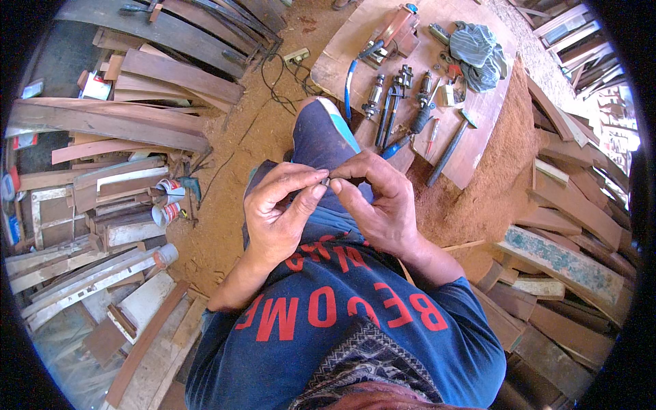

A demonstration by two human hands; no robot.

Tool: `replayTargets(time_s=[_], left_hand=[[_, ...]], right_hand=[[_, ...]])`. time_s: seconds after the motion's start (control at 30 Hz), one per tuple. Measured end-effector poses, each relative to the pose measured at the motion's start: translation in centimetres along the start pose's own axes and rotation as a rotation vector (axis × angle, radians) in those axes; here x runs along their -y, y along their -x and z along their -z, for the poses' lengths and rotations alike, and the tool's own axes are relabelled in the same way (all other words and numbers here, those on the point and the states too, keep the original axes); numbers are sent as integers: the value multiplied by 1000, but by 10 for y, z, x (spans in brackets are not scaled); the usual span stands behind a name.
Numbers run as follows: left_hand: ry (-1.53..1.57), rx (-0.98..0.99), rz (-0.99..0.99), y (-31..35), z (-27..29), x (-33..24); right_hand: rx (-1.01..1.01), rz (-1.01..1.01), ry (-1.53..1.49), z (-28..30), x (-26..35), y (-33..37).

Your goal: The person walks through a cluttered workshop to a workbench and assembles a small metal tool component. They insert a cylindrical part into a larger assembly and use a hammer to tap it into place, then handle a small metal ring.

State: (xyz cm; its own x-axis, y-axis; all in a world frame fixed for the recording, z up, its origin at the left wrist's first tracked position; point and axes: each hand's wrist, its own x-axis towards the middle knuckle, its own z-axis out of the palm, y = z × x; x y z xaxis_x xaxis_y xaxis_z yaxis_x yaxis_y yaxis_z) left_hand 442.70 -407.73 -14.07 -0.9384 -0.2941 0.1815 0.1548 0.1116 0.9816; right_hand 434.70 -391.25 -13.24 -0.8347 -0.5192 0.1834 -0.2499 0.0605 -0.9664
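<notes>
Over my lap, my left hand (277, 212) and my right hand (383, 198) meet fingertip to fingertip. Between their thumbs and forefingers they pinch one small dark piece (326, 182); its kind is too small to make out. Beyond my knee lies a wooden board (471, 160) with tools on it. A hammer (452, 147) and a small screwdriver (432, 135) rest at its near right side. Farther left on the board are a metal rotor-like part (374, 97), a dark power tool body (421, 119) and a copper-coloured machine housing (402, 31).
A crumpled grey-blue cloth (476, 55) lies at the board's far right. Sawdust (478, 212) is heaped beside the board. Wood offcuts (570, 263) pile up on the right, and planks (116, 126) are stacked on the left. A black cable (277, 85) loops across the floor.
</notes>
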Motion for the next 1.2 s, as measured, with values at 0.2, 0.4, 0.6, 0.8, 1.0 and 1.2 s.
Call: replayTargets(time_s=[0.2,0.4,0.6,0.8,1.0,1.2], left_hand=[[60,-68,121,6,-4,-3],[0,-26,7,3,-2,-2],[-103,17,-14,3,0,-6],[-59,28,-2,3,0,-5],[104,-2,159,9,-6,-6],[304,-15,357,11,-2,-3]], right_hand=[[13,47,85,3,4,0],[9,90,107,3,3,-1],[39,114,116,6,4,-3],[63,72,101,9,6,-3],[53,41,132,6,4,-1],[63,-175,-61,5,13,-1]])
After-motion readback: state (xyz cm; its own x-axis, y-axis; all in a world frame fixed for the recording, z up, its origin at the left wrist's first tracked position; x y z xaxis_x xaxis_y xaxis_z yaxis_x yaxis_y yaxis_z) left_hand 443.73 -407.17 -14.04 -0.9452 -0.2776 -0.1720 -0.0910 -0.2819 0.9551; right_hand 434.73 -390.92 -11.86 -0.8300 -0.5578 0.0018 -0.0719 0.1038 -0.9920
